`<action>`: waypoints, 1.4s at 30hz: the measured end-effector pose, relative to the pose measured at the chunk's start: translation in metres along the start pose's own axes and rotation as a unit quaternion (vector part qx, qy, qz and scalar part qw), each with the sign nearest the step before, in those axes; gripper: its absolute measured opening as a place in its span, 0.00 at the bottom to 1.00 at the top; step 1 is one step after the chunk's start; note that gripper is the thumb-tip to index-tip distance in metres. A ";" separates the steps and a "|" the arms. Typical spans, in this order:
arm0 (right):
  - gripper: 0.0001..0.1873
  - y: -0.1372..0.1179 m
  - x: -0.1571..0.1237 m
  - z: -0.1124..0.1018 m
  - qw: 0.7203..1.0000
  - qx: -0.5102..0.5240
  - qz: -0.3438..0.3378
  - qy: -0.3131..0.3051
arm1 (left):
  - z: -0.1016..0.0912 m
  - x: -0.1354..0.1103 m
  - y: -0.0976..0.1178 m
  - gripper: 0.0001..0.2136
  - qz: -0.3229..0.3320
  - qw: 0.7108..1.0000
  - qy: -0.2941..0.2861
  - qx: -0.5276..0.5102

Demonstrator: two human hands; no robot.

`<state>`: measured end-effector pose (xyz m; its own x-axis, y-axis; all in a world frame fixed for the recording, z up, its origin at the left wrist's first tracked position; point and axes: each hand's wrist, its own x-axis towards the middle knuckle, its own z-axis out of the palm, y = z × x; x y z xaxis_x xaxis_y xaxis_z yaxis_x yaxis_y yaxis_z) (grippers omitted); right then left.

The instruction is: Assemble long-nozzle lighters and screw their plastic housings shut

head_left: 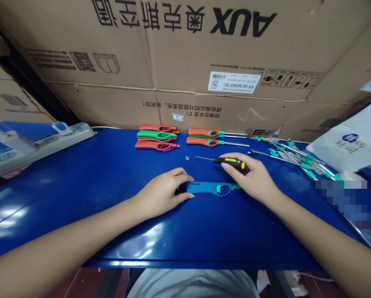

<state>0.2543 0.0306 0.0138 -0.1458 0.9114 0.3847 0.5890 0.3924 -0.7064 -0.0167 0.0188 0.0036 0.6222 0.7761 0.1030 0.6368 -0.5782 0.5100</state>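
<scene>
A blue gas lighter point(204, 188) with a green trigger lies on the table in front of me. My left hand point(163, 191) pinches its left end between thumb and fingers. In my right hand point(253, 177) is a black and yellow screwdriver point(230, 162), its thin shaft pointing left. That hand is just above the lighter's right end and hides part of it. A few tiny screws point(187, 157) lie on the table by the screwdriver's tip.
Red and green lighter bodies point(157, 145) line up at the back, beside orange lighters point(202, 141) with metal tubes. Loose metal tubes with green parts point(297, 158) pile up at the right, near a white bag point(347, 132). A power strip point(45, 145) is at left; a large cardboard box point(173, 78) stands behind.
</scene>
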 end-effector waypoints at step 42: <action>0.09 0.010 -0.007 -0.005 0.970 0.210 0.078 0.097 | 0.006 0.004 0.002 0.17 0.035 0.993 0.061 -0.098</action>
<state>0.2648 0.0276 0.0069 0.0963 0.9392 0.3295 0.2107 0.3042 -0.9290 -0.0106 0.0190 0.0002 0.5942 0.7678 0.2397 0.4864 -0.5804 0.6532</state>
